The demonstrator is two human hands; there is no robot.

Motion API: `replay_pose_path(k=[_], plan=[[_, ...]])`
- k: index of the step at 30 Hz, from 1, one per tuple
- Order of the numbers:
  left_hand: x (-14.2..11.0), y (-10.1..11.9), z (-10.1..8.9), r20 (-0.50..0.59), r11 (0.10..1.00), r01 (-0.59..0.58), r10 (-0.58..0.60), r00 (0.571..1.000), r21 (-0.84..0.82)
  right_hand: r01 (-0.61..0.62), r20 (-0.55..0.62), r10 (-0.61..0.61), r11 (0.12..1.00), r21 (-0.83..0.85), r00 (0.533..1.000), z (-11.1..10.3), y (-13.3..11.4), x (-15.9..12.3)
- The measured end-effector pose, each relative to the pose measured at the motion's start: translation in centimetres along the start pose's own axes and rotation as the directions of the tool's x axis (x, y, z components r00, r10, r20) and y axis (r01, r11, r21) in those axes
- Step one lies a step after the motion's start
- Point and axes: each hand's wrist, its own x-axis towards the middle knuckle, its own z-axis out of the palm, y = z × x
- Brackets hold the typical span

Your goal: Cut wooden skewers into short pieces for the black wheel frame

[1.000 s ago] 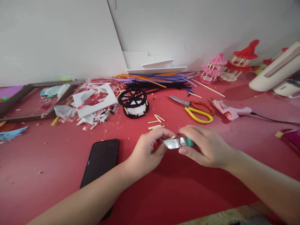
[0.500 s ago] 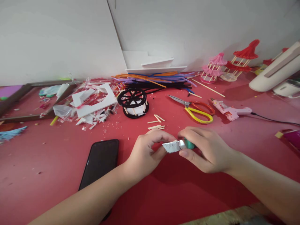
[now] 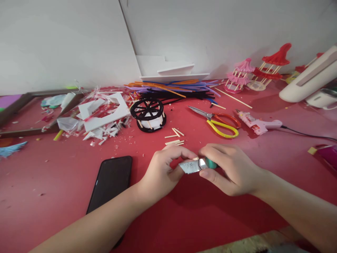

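In my right hand (image 3: 230, 168) is a craft knife (image 3: 190, 166) with a green handle, its slanted blade pointing left. My left hand (image 3: 164, 167) pinches a short wooden stick (image 3: 195, 159), mostly hidden behind the blade and fingers; only a pale end shows. The blade lies across my left thumb and fingertips, close against the stick. Just beyond my left hand, several cut wooden sticks (image 3: 174, 136) lie on the red table (image 3: 200, 218). Behind them stands a black, wheel-topped frame (image 3: 147, 109) on short wooden posts with a white base.
A phone (image 3: 110, 182) lies left of my hands. Scissors (image 3: 223, 128) and a pink glue gun (image 3: 259, 123) lie to the right. Fuzzy craft stems (image 3: 168, 88), white foam scraps (image 3: 105, 119), and pink (image 3: 240, 75) and red tower models (image 3: 275, 58) stand along the back.
The knife blade has shifted slightly left and tilted a little against the stick. Both hands keep their grip; the whole view has shifted very slightly.
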Motion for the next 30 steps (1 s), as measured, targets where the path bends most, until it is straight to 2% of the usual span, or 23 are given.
replay_pose_path(k=[22,30], plan=[[0.11,-0.34,0.04,-0.011,0.989,-0.137,0.137,0.990,0.050,-0.004,0.005,0.004,1.000,0.029,1.000,0.03,0.16,-0.08],[-0.13,-0.26,-0.07,-0.017,0.972,-0.220,0.222,0.975,0.081,0.035,0.004,-0.035,0.998,0.059,0.999,0.10,0.36,-0.24]])
